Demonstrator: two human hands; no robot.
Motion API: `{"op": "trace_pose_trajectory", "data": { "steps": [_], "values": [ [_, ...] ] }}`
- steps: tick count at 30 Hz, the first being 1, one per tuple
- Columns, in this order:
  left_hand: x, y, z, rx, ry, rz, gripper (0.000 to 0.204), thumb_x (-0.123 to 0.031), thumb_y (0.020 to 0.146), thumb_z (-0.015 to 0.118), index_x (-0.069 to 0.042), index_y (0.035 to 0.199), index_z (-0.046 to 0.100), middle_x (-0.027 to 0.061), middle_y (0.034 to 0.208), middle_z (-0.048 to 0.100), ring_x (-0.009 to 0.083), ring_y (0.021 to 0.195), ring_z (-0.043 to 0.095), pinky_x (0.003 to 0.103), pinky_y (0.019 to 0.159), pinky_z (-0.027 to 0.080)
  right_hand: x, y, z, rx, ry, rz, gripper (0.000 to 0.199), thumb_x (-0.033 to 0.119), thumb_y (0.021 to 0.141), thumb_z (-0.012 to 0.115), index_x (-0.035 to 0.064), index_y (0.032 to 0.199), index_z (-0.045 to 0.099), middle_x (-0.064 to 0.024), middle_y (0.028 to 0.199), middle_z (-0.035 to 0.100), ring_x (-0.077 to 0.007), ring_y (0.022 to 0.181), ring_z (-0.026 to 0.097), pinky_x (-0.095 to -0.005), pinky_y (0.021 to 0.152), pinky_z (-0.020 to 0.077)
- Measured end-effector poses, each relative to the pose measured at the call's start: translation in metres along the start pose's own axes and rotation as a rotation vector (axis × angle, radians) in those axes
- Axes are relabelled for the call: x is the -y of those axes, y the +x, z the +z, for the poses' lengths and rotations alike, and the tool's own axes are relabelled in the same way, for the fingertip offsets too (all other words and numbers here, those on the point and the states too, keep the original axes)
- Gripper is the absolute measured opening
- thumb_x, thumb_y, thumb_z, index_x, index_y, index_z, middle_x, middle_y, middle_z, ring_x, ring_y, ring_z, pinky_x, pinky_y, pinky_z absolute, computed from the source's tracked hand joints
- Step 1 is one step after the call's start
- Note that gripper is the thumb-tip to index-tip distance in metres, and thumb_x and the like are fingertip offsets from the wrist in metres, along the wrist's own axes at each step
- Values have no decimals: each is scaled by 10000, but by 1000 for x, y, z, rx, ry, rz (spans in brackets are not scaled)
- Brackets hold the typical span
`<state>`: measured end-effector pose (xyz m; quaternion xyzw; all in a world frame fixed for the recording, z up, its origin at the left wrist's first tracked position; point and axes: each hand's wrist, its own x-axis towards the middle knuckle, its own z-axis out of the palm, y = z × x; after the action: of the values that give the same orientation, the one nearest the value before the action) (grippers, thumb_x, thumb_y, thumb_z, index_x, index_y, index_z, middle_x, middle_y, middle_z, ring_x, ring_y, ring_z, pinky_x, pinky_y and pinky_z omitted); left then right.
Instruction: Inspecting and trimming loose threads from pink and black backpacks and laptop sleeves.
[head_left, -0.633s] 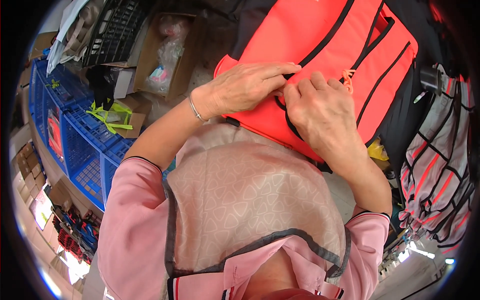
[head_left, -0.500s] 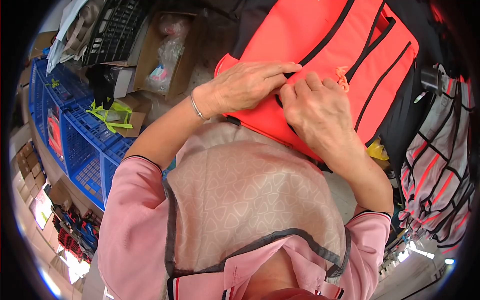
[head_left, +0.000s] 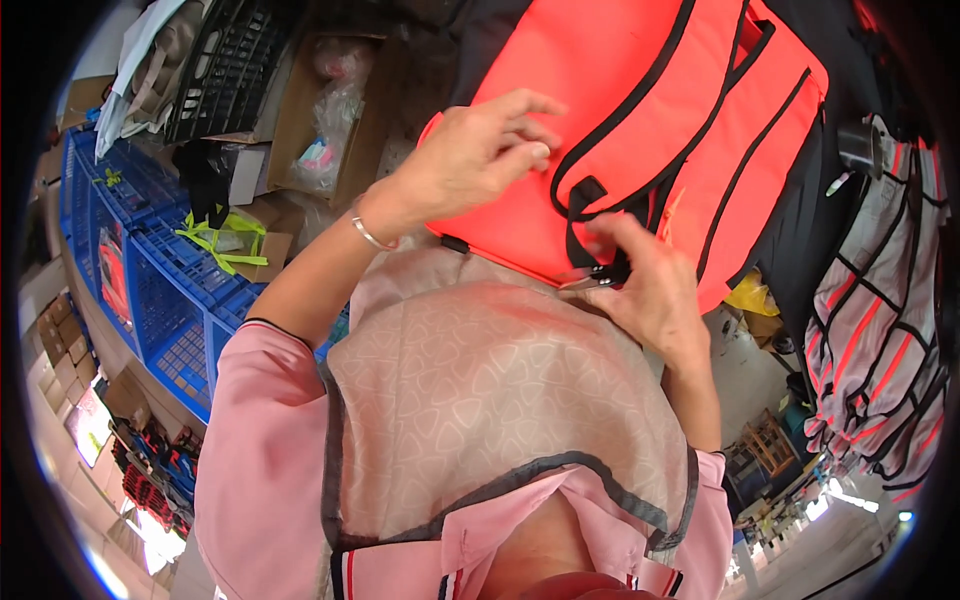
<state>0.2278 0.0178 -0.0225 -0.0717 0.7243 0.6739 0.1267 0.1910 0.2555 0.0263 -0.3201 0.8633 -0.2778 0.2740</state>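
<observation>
Two bare hands are working at an orange-red vest [head_left: 640,110] with black trim, seen from the head camera looking down over a pink-sleeved shirt and a beige patterned scarf [head_left: 490,400]. The vest is lying spread in the upper middle of the view, just above the person's chest, its lower edge touching the scarf. The left hand [head_left: 480,150] is resting flat on the vest's left half, fingers loosely spread and slightly curled, gripping nothing; a thin metal bracelet [head_left: 367,232] is sitting at its wrist. The right hand [head_left: 650,290] is lying at the vest's lower edge, thumb and fingertips pressed together on a small black buckle [head_left: 600,272] at the end of a black strap [head_left: 578,205]. To the left, blue plastic crates [head_left: 150,270] are standing stacked, with a yellow-green strap [head_left: 225,238] lying near them and open cardboard boxes [head_left: 320,120] behind. To the right, striped grey-and-red garments [head_left: 880,330] are hanging, well apart from the hands.
</observation>
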Motion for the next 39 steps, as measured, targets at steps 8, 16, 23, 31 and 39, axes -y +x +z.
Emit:
{"op": "trace_pose_trajectory", "data": {
  "steps": [8,16,23,31,39],
  "values": [
    [0,38,29,427,-384,278,901,24,780,675,-101,1550,224,102,1386,454,176,1137,556,287,919,481,-19,-8,-38,-232,73,-55,296,-105,681,649,17,946,697,-137,833,679,-285,803,678,-326,702,530],
    [-33,45,40,244,75,93,607,-207,735,827,-18,1267,604,-63,713,475,29,667,438,219,610,386,-36,26,-34,-545,227,-76,209,-82,737,685,-3,931,691,-94,797,691,-141,697,662,-263,647,513],
    [-10,59,36,193,76,49,315,-130,811,783,-9,1085,688,-46,714,634,-21,595,467,168,530,349,-31,14,-37,-684,-28,-120,304,75,741,800,13,1016,684,-94,892,693,-207,770,648,-313,679,524],
    [-2,67,40,160,-7,63,245,-112,806,757,-9,1022,705,-38,660,564,13,605,467,203,552,368,-21,1,-29,-485,-586,-404,282,211,709,801,91,932,677,1,831,634,-168,710,565,-302,586,430],
    [-1,68,40,203,22,34,258,-106,846,736,5,1072,675,13,771,688,22,717,608,182,634,467,-19,12,-28,-464,-772,-621,137,133,714,701,98,836,648,1,833,603,-137,735,528,-291,582,366]
  ]
}}
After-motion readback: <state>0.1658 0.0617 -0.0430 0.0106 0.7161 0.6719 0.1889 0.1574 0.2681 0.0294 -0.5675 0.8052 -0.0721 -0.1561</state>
